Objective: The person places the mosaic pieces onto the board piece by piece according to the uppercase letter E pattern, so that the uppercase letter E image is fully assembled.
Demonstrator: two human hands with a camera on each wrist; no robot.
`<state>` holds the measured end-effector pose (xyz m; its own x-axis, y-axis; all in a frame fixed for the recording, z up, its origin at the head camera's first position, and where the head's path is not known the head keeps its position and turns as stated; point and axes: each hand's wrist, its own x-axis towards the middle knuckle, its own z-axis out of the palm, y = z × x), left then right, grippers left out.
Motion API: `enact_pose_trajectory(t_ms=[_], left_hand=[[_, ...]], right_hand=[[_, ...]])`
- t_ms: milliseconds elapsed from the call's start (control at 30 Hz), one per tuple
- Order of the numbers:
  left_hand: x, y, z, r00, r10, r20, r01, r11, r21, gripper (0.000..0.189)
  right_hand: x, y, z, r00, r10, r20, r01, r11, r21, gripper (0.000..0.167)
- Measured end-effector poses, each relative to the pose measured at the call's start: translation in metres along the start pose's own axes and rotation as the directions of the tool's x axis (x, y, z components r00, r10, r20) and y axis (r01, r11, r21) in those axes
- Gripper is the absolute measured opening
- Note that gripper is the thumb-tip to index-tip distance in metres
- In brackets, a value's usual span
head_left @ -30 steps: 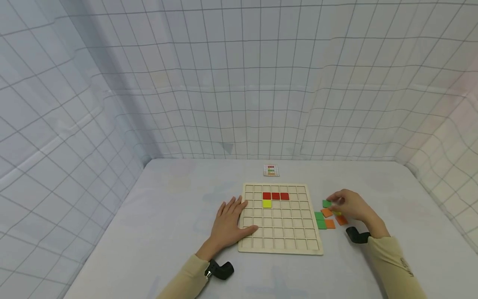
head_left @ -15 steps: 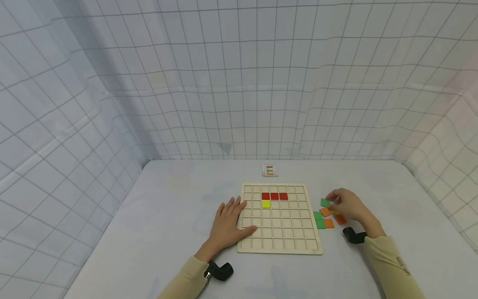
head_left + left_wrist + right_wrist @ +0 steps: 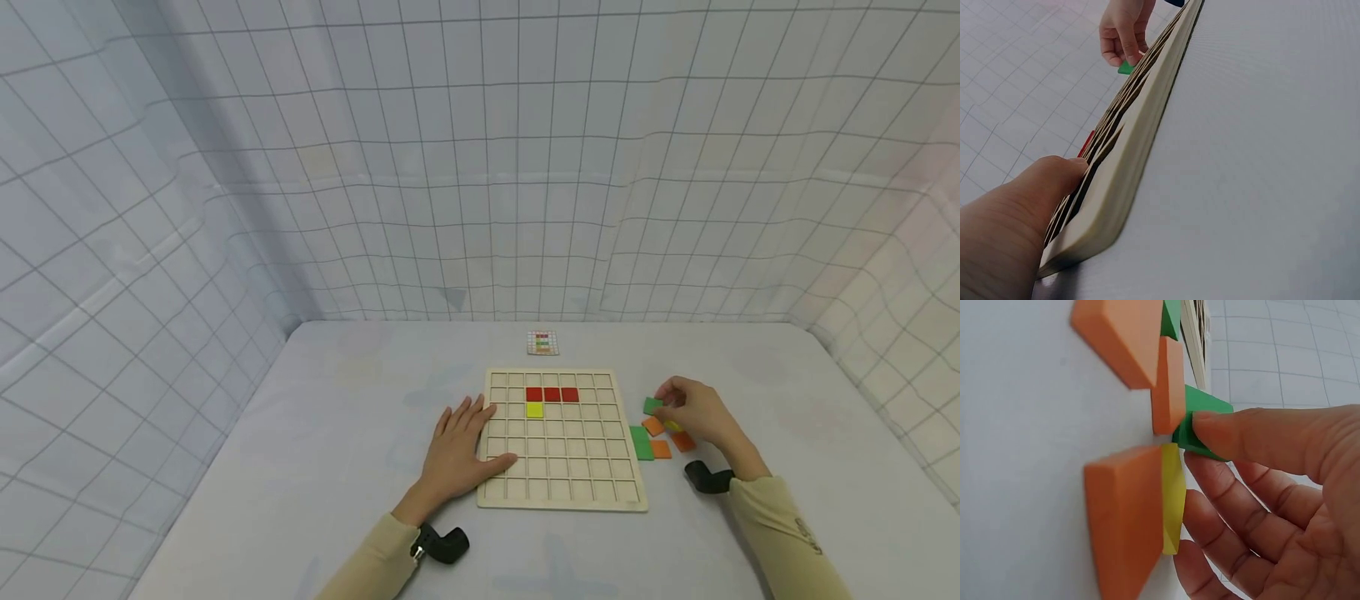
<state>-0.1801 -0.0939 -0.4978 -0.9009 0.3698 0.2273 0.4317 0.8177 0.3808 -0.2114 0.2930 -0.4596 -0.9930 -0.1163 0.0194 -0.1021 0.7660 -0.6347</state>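
My left hand [image 3: 453, 458] lies with spread fingers on the left edge of a pale wooden grid board [image 3: 562, 493]. Its thumb [image 3: 1050, 178] reaches over the rim in the left wrist view. To the right of the board, my right hand [image 3: 701, 412] pinches a square green tile [image 3: 1207, 422] between thumb and fingers. Close below that hand are a yellow tile [image 3: 1174, 500] and orange tiles [image 3: 1125, 519], partly covered by the hand in the head view. Three red tiles [image 3: 552, 394] sit in a row on the board, with one yellow tile [image 3: 534, 410] under the leftmost.
More green [image 3: 642, 443] and orange tiles [image 3: 661, 450] lie against the board's right edge. A small card [image 3: 543, 342] with a coloured grid pattern lies behind the board. White grid-lined cloth [image 3: 480, 192] encloses the table [image 3: 375, 375] at the back and sides.
My right thumb has come in against the green tile's edge, and the fingers have gathered round it. The left hand has stayed in place on the board.
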Motion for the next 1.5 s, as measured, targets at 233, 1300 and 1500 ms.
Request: enact_pose_trajectory(t_ms=[233,1300,1500], left_hand=[[0.000,0.001,-0.001,1.000,0.016,-0.016,-0.016,1.000,-0.006,0.084],[0.001,-0.003,0.001,1.000,0.004,-0.010,-0.004,1.000,0.000,0.086],[0.002,-0.003,0.002,1.000,0.013,-0.015,-0.012,1.000,0.006,0.086]], right_hand=[[0.000,-0.004,0.002,0.997,-0.034,-0.064,0.035,0.999,0.012,0.015],[0.006,-0.099,0.069,0.936,-0.349,0.053,0.340,0.931,0.130,0.011],[0.013,-0.113,0.082,0.932,-0.355,0.072,0.351,0.934,0.063,0.012]])
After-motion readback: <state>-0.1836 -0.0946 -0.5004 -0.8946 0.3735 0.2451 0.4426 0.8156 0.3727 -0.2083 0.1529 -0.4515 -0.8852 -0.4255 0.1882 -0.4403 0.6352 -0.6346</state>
